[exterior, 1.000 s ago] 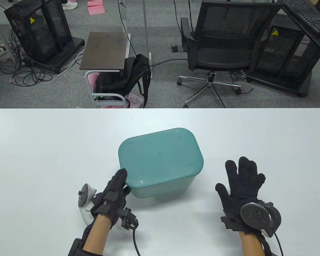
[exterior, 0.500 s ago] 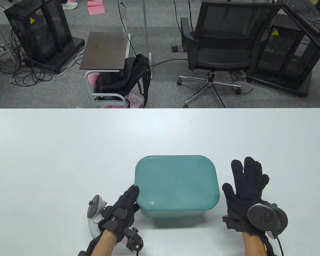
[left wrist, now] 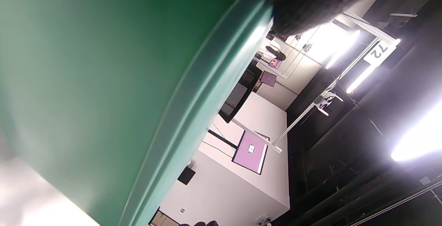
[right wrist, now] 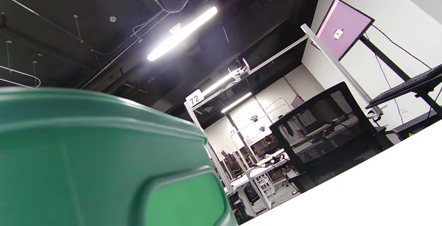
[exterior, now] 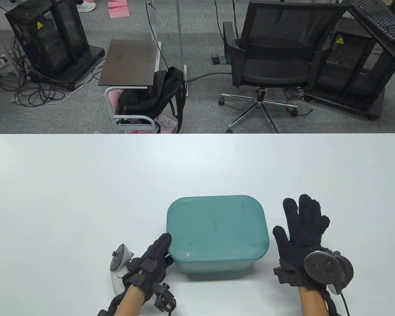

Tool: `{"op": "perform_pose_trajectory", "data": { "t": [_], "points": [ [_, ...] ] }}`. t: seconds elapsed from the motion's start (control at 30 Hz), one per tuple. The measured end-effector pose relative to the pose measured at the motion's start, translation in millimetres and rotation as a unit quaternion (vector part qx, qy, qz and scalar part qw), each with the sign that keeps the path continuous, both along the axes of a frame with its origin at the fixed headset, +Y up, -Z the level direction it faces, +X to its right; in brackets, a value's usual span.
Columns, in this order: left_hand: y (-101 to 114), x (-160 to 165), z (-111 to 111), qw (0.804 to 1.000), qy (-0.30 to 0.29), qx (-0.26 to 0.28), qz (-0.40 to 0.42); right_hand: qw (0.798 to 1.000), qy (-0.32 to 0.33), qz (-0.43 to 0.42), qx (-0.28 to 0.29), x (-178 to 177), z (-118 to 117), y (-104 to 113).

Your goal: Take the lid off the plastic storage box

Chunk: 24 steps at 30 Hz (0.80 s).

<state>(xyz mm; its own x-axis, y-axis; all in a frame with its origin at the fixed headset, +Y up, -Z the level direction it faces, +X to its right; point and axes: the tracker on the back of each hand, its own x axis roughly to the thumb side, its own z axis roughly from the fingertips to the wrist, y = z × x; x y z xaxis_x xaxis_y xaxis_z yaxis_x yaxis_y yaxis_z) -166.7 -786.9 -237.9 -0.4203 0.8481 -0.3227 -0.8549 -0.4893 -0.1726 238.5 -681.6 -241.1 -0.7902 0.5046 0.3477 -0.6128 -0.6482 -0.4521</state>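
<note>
— So, what is the left hand (exterior: 149,260) in its black glove doing?

— Its fingers touch the near left corner of the round-cornered green plastic storage box (exterior: 217,263), right at the edge of the flat green plastic lid (exterior: 217,225). In the left wrist view a dark fingertip (left wrist: 304,1) sits on the lid's rim (left wrist: 207,91). I cannot tell if it is gripping or only pressing.

— And the right hand (exterior: 301,233)?

— It is spread wide, fingers pointing away, holding nothing. It sits just beside the right side of the box, not touching it.

— What changed just now?

— A second ago the box was farther back on the white table (exterior: 85,184) and turned at an angle. Now it is pulled close to the near edge and sits straight, between the two hands. In the last half second it hardly moved at all.

— What does that mean for the job?

— I think the box is now set where both hands can reach it. The lid is still on, flat and closed. Pulling it off has not started.

— How are the arms?

— Both come in from the bottom, wrists low near the table. The trackers sit on the backs of the hands.
</note>
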Motion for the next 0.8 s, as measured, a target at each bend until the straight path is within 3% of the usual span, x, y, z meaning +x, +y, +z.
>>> {"op": "perform_pose_trajectory", "data": {
  "t": [0.23, 0.4, 0.57, 0.8],
  "points": [
    [-6.3, 0.1, 1.0, 1.000, 0.002, -0.006, 0.023, 1.000, 0.004, 0.008, -0.002, -5.2, 2.1, 1.9],
    [-8.1, -0.3, 0.1, 0.999, 0.011, -0.014, 0.031, 0.999, 0.023, 0.035, 0.012, -25.0, 12.9, 18.1],
    [-10.9, -1.0, -1.4, 0.999, 0.007, -0.025, 0.041, 0.990, 0.088, 0.112, -0.022, -86.4, 28.6, 31.6],
    [-11.1, -0.1, -2.2, 0.999, -0.002, -0.030, 0.044, 0.951, 0.162, 0.230, -0.128, -182.0, 34.0, 27.0]
  ]
}}
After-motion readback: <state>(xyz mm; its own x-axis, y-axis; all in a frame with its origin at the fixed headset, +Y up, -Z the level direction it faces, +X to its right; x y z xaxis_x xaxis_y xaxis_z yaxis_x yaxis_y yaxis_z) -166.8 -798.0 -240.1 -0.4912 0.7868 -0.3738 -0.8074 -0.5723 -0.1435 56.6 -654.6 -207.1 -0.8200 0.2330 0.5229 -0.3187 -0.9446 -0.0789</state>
